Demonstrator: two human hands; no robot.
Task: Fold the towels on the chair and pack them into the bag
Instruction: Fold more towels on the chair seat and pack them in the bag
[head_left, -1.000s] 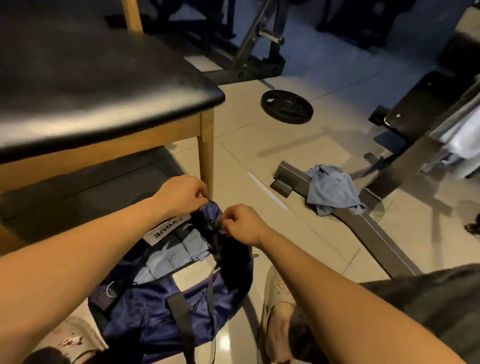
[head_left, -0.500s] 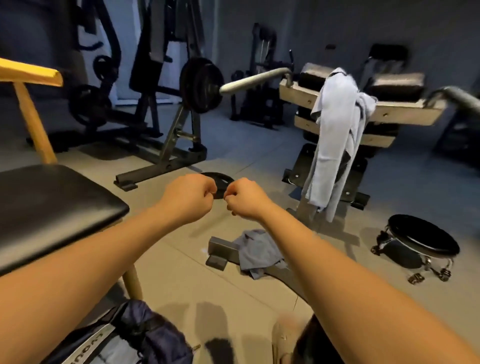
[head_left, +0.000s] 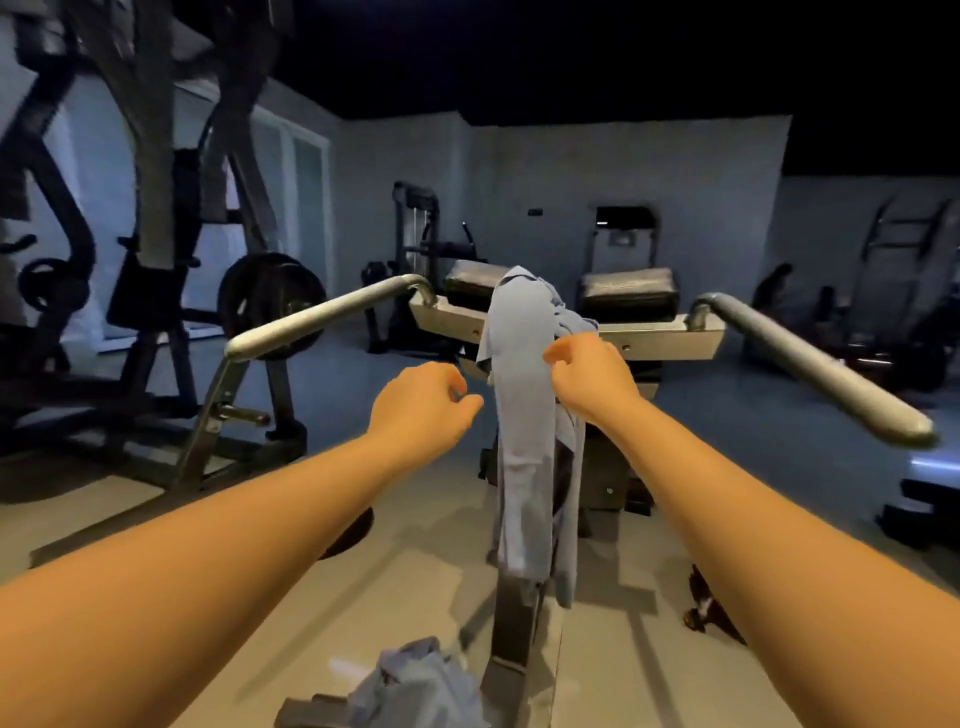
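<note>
My bare arms reach toward a pale blue towel (head_left: 519, 415) draped over the middle of a gym machine's crossbar (head_left: 670, 338). My left hand (head_left: 423, 402), fingers loosely curled, holds nothing just left of the cloth. My right hand (head_left: 589, 374) curls at the towel's right edge; whether it grips, I cannot tell. A second towel (head_left: 415, 686) lies crumpled on the floor (head_left: 405, 571) at the machine's foot.

A towel (head_left: 519, 441) hangs over the machine's crossbar (head_left: 670, 335), with pads (head_left: 628, 291) behind it. The left hand (head_left: 421, 410) is just left of it and the right hand (head_left: 592, 376) at its right edge. A second towel (head_left: 415, 686) lies near, against the base rail (head_left: 519, 649).
</note>
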